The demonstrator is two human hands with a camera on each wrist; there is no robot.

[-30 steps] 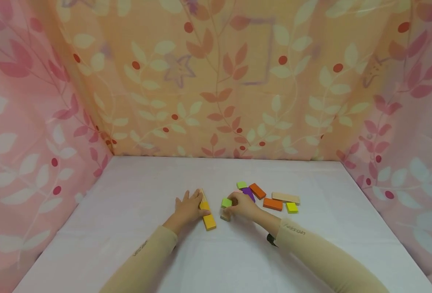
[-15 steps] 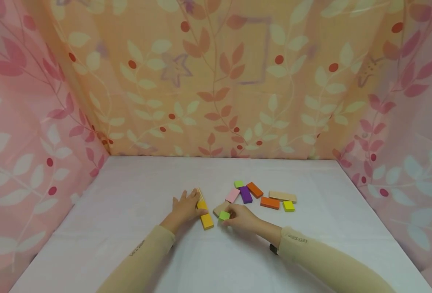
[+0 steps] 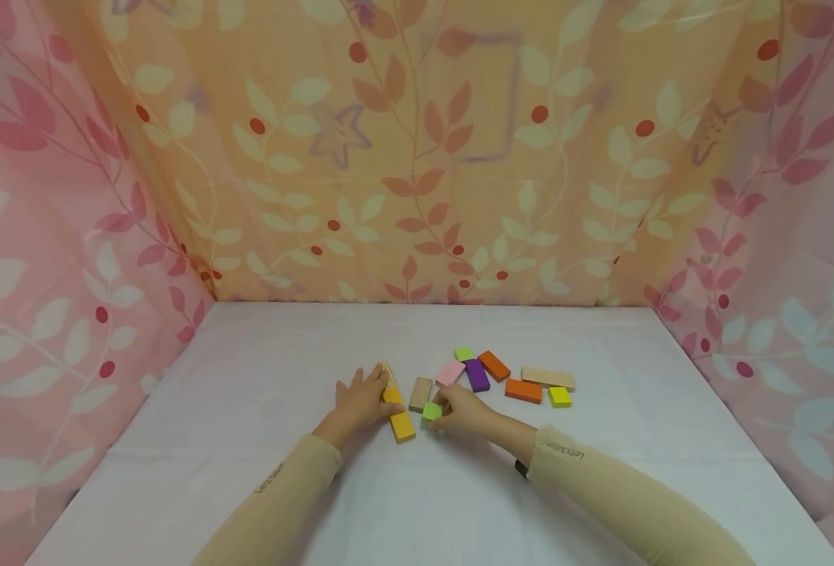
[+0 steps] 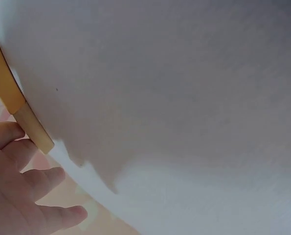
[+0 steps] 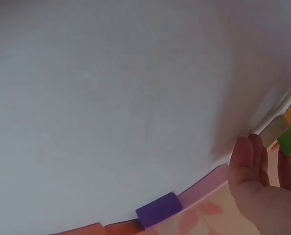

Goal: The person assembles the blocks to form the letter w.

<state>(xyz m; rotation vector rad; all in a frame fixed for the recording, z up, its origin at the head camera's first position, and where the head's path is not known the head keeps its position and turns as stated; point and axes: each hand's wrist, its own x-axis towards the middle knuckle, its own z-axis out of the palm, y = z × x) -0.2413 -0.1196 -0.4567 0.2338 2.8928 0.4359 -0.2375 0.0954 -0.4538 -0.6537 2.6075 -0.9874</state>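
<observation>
In the head view my left hand rests beside a row of two yellow-orange blocks and a natural wood block, its fingers spread. Its thumb lies at the yellow-orange part, and the left wrist view has fingertips right at the wood block. My right hand pinches a small green block between thumb and fingers. Just beyond that block lies a second natural wood block, nearly parallel to the row with a narrow gap between.
Right of the hands lie a pink block, a purple block, another green block, two orange-red blocks, a long natural wood block and a yellow block. A patterned cloth walls the white table.
My right hand has brought the green block nearer to me. The second wood block has turned to lie alongside the row, and the pink block has come into view. The left hand stays put.
</observation>
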